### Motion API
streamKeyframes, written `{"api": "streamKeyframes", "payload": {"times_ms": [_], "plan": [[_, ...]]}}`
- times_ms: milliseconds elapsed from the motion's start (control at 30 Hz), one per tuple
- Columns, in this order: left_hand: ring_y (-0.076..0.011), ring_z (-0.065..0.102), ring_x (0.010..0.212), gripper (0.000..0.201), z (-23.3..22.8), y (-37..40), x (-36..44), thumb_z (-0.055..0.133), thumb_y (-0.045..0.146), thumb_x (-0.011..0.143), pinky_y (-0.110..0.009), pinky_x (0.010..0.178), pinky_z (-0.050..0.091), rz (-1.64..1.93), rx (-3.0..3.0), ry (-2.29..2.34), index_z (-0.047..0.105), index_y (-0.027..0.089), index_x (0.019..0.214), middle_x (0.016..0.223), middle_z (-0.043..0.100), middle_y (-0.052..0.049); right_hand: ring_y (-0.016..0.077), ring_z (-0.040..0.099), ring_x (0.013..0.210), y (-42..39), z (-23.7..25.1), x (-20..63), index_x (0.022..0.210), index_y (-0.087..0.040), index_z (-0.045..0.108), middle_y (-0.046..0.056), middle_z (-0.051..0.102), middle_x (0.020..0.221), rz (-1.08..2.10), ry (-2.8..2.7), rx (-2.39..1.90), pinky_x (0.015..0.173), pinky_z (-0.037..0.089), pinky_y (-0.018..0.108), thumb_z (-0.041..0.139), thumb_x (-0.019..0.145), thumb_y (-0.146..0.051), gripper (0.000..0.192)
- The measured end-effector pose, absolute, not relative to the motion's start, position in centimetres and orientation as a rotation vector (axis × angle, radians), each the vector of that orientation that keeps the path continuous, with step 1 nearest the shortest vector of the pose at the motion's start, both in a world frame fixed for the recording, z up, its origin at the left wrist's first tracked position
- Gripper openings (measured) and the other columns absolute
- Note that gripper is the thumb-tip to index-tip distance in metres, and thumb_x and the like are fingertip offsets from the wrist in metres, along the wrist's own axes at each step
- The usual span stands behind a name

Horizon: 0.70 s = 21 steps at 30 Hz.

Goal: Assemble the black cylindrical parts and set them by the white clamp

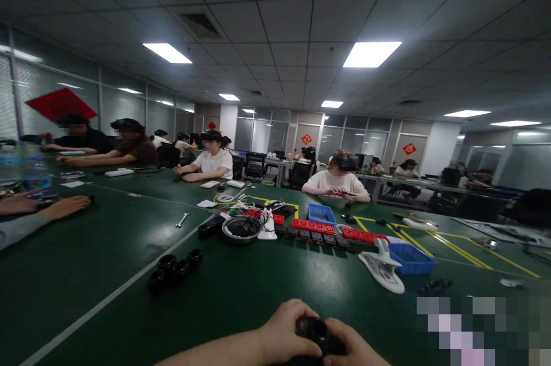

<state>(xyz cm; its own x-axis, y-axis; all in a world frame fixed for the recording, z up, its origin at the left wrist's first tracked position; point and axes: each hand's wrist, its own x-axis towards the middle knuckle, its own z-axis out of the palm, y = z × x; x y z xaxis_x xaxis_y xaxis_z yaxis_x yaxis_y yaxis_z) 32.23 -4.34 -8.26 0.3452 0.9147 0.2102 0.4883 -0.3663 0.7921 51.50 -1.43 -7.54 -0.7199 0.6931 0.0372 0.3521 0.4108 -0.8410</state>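
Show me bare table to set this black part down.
One free patch of table lies between the black rings and the white stand, just beyond your hands. Another spreads left of the rings, across the white line. It's crowded farther back, around the metal bowl and red strips.

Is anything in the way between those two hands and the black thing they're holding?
No, nothing visible: the left hand and right hand both touch the black part, one on each side. The other black parts sit farther off on the green table, ahead and to the left.
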Motion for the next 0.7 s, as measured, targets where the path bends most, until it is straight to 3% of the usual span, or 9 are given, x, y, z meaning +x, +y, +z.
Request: {"api": "streamKeyframes", "payload": {"times_ms": [133,267,467,567,700], "plan": [[-0.0121,0.044,0.068,0.049,-8.1,-4.4,32.4,0.073,0.038,0.051,-0.02,0.057,0.035,0.875,1.968,1.223,0.057,0.019,0.093,0.085,0.05,0.0,0.0193,0.049,0.077,-2.2,-7.0,51.2,0.081,-0.015,0.056,0.001,0.054,0.078,1.155,-2.251,-1.04,0.065,0.037,0.026,0.065,0.052,-0.021,0.031],[-0.0111,0.042,0.064,0.045,-7.4,-4.8,32.6,0.073,0.033,0.05,-0.019,0.054,0.034,0.869,1.925,1.265,0.056,0.017,0.089,0.081,0.049,0.001,0.0168,0.047,0.068,-2.8,-7.6,50.1,0.07,-0.015,0.049,0.001,0.053,0.072,0.789,-2.277,-1.237,0.057,0.034,0.023,0.066,0.051,-0.026,0.029],[-0.0118,0.042,0.063,0.04,-7.1,-5.1,32.7,0.071,0.029,0.053,-0.02,0.056,0.034,0.92,1.965,1.351,0.056,0.017,0.088,0.075,0.047,0.002,0.0205,0.049,0.073,-4.1,-7.7,48.8,0.078,-0.015,0.052,0.005,0.056,0.078,0.28,-2.334,-1.404,0.064,0.032,0.029,0.062,0.058,-0.033,0.028],[-0.0119,0.043,0.064,0.039,-7.1,-4.8,32.4,0.071,0.029,0.054,-0.02,0.056,0.034,0.913,2.004,1.254,0.056,0.018,0.089,0.078,0.048,0.002,0.0217,0.049,0.076,-4.1,-7.4,49.2,0.08,-0.017,0.054,0.005,0.057,0.08,0.288,-2.375,-1.35,0.066,0.032,0.03,0.061,0.058,-0.046,0.037],[-0.0111,0.044,0.065,0.04,-7.1,-4.4,31.9,0.07,0.031,0.057,-0.019,0.055,0.035,0.89,1.997,1.121,0.057,0.018,0.093,0.083,0.05,0.0,0.021,0.049,0.081,-3.2,-6.9,50.5,0.096,-0.018,0.054,0.005,0.056,0.088,0.604,-2.425,-1.09,0.069,0.035,0.03,0.063,0.058,-0.046,0.048]]}}
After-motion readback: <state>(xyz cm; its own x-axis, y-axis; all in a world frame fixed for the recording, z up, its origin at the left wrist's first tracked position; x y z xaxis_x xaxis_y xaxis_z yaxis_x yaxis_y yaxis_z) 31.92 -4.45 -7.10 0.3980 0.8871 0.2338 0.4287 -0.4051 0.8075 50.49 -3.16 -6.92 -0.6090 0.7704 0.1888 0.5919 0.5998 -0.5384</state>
